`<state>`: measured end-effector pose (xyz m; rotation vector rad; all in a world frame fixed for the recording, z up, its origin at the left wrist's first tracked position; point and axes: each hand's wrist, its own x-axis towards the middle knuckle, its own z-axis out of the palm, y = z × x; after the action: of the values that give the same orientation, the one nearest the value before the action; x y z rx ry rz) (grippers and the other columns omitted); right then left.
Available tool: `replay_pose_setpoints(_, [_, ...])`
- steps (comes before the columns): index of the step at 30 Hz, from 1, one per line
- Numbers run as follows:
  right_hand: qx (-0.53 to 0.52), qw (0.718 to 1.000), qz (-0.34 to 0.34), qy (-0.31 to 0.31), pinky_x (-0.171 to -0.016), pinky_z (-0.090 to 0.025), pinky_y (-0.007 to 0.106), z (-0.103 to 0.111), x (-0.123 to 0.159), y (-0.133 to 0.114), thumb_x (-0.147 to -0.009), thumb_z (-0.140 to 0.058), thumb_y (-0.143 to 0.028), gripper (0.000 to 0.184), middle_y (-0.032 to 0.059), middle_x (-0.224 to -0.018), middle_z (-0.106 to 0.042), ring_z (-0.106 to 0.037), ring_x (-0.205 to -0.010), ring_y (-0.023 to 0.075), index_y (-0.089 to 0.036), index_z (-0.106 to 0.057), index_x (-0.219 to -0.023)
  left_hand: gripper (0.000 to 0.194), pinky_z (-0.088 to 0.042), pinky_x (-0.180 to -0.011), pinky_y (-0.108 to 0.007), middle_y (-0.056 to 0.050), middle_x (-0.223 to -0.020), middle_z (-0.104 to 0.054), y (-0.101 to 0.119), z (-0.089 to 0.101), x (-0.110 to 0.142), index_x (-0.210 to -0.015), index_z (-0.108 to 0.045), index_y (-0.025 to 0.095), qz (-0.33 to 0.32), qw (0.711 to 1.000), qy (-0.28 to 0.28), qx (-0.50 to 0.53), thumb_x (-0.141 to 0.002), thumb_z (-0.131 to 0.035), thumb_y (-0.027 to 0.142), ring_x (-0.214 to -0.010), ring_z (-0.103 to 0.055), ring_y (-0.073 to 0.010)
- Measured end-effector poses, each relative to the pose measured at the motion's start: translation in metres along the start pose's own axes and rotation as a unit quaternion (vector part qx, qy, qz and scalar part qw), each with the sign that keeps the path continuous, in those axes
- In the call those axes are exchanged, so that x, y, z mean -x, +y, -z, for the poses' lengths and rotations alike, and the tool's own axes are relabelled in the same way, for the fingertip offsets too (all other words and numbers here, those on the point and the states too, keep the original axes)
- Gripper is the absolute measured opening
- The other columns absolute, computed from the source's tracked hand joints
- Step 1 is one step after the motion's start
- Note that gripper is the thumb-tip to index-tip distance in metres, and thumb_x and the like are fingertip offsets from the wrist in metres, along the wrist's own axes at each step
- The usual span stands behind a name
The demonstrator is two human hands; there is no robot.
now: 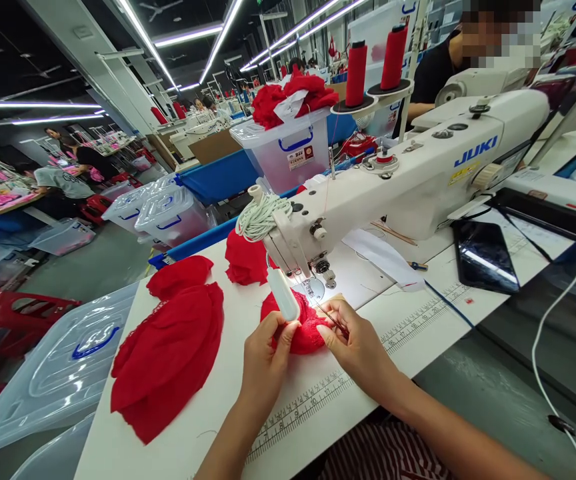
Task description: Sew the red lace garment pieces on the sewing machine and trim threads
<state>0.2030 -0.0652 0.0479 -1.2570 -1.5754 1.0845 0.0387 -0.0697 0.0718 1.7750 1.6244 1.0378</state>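
Observation:
A piece of red fabric (309, 339) with a gathered, textured edge lies under the needle area of a white sewing machine (368, 187). My left hand (267, 353) pinches its left side between thumb and fingers, just below the white lamp (284, 295). On the fabric's right side, my right hand (353, 340) is closed around a thin, pointed metal tool (337, 323), with its thumb against the cloth. Whether the tool is tweezers or snips cannot be made out. The lamp partly hides the fabric near the needle.
Red fabric pieces (173, 360) lie on the table's left. A printed ruler (313, 403) runs along the front. A black phone (485, 257) and a white strip (383, 257) lie to the right. Plastic boxes (168, 217) stand behind; a co-worker (433, 73) sits beyond the machine.

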Motion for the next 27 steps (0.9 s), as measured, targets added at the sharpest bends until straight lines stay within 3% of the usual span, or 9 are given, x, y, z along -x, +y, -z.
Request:
replay_pose_setpoints(4, [0.158, 0.981, 0.111, 0.025, -0.069, -0.046, 0.031, 0.01, 0.005, 0.003, -0.095, -0.04, -0.038, 0.029, 0.0101, -0.106, -0.061, -0.059, -0.086, 0.0202, -0.019, -0.054, -0.113, 0.022, -0.033, -0.052, -0.023, 0.004, -0.059, -0.051, 0.001, -0.003, 0.0, -0.067, -0.056, 0.021, 0.012, 1.0, 0.003, 0.004, -0.085, -0.051, 0.033, -0.054, -0.044, -0.013])
replay_pose_setpoints(9, [0.316, 0.922, 0.224, 0.026, -0.057, -0.039, 0.028, 0.019, 0.01, 0.008, -0.097, -0.041, -0.031, 0.028, 0.0061, -0.084, -0.065, -0.059, -0.07, 0.018, -0.017, -0.06, -0.111, 0.025, -0.037, -0.057, -0.024, 0.001, -0.065, -0.057, 0.001, -0.005, -0.001, -0.065, -0.054, 0.021, 0.012, 1.0, -0.003, 0.021, -0.086, -0.049, 0.033, -0.06, -0.051, -0.0146])
replay_pose_setpoints(13, [0.37, 0.903, 0.22, 0.004, -0.049, -0.027, 0.027, 0.019, 0.007, 0.007, -0.093, -0.047, -0.029, 0.022, 0.0035, -0.075, -0.063, -0.055, -0.062, 0.0167, -0.018, -0.064, -0.102, 0.023, -0.036, -0.055, -0.024, 0.002, -0.062, -0.054, -0.001, -0.008, 0.0, -0.066, -0.053, 0.021, 0.015, 1.0, 0.002, 0.021, -0.086, -0.05, 0.032, -0.059, -0.05, -0.0145])
replay_pose_setpoints(18, [0.378, 0.901, 0.211, -0.012, -0.048, -0.019, 0.027, 0.017, 0.005, 0.003, -0.092, -0.045, -0.023, 0.021, 0.0022, -0.068, -0.06, -0.05, -0.059, 0.0155, -0.021, -0.065, -0.085, 0.023, -0.041, -0.063, -0.026, 0.0, -0.065, -0.059, 0.0, -0.009, 0.001, -0.065, -0.052, 0.022, 0.018, 0.999, -0.013, 0.04, -0.086, -0.05, 0.031, -0.068, -0.059, -0.0176])
replay_pose_setpoints(24, [0.368, 0.908, 0.202, -0.004, -0.049, -0.021, 0.027, 0.014, 0.005, 0.005, -0.094, -0.042, -0.025, 0.025, 0.0015, -0.065, -0.059, -0.051, -0.058, 0.0155, -0.022, -0.065, -0.086, 0.026, -0.04, -0.061, -0.025, 0.0, -0.065, -0.059, 0.005, -0.011, -0.003, -0.06, -0.048, 0.022, 0.026, 0.998, 0.009, 0.057, -0.084, -0.052, 0.033, -0.066, -0.056, -0.017])
replay_pose_setpoints(27, [0.344, 0.924, 0.165, -0.008, -0.051, -0.03, 0.026, 0.023, 0.007, 0.009, -0.096, -0.038, -0.031, 0.027, 0.0033, -0.076, -0.063, -0.057, -0.064, 0.0161, -0.021, -0.064, -0.098, 0.027, -0.035, -0.052, -0.025, 0.002, -0.063, -0.052, 0.009, 0.005, 0.016, -0.064, -0.048, 0.023, 0.049, 0.998, 0.007, 0.031, -0.085, -0.05, 0.039, -0.057, -0.044, -0.0145])
